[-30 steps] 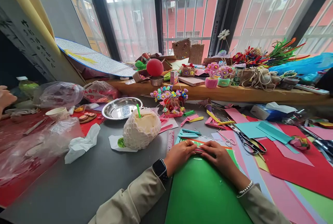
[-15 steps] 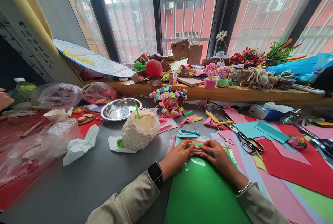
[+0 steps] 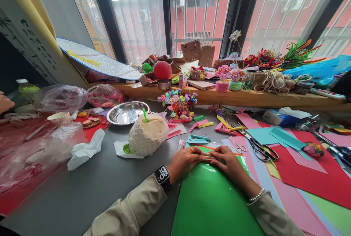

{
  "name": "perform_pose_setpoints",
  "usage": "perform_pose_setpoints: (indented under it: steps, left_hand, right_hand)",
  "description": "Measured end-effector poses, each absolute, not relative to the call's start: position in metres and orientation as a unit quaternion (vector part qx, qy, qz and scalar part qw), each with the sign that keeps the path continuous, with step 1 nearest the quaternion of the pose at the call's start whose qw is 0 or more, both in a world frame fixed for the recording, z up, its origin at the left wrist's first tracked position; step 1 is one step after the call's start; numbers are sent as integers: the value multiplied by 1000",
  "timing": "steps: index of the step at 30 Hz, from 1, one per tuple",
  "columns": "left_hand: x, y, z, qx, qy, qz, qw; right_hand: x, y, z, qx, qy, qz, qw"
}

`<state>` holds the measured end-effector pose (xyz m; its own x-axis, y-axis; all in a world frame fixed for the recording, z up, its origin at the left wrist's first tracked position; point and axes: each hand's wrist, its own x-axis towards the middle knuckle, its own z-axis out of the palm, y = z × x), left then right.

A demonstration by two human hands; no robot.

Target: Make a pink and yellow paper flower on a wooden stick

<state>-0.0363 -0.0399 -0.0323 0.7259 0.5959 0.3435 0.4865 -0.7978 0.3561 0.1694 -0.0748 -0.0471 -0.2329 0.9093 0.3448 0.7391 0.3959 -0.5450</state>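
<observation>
A narrow pink folded paper strip (image 3: 206,157) lies across the far end of a glossy green sheet (image 3: 211,199). My left hand (image 3: 183,162) has its fingers closed on the strip's left end, wrist watch lit. At the strip's right end, my right hand (image 3: 229,163) pinches it between thumb and fingers. Part of the strip is hidden under both hands. Just beyond them are folded teal paper pieces (image 3: 197,139) and an orange-edged sheet under the green one. Small scissors (image 3: 239,146) rest right of my right hand.
A netted coconut (image 3: 149,135) with a green straw stands left of my hands, beside a metal plate (image 3: 112,118). Large black-handled scissors (image 3: 263,152) and coloured paper sheets (image 3: 307,170) cover the right side. Yarn flowers (image 3: 179,104) stand beyond; a wooden sill (image 3: 203,98) runs behind.
My left hand has shifted slightly left along the strip, so more pink shows between the hands. The watch face has lit up. My right hand stays nearly in place.
</observation>
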Motion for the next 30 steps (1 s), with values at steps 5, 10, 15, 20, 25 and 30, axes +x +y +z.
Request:
perform_pose_setpoints:
  steps: [5, 10, 15, 20, 25, 30]
  left_hand:
    - [-36, -42, -31, 916, 301, 232, 126]
    - [-34, -36, -25, 907, 311, 216, 184]
    - [-34, -28, -11, 900, 328, 175, 229]
    - [-33, -23, -7, 913, 316, 133, 220]
    - [-29, -23, -10, 923, 316, 127, 177]
    - [-26, -26, -7, 925, 327, 116, 154]
  right_hand:
    - [172, -75, -45, -521, -773, 158, 325]
    - [171, -73, -44, -530, -767, 149, 331]
    - [169, -72, -40, -527, -770, 151, 326]
    - [169, -71, -40, -529, -770, 142, 326]
    - [170, -72, -41, -528, -778, 128, 317]
    - [170, -72, -38, -521, -794, 105, 294]
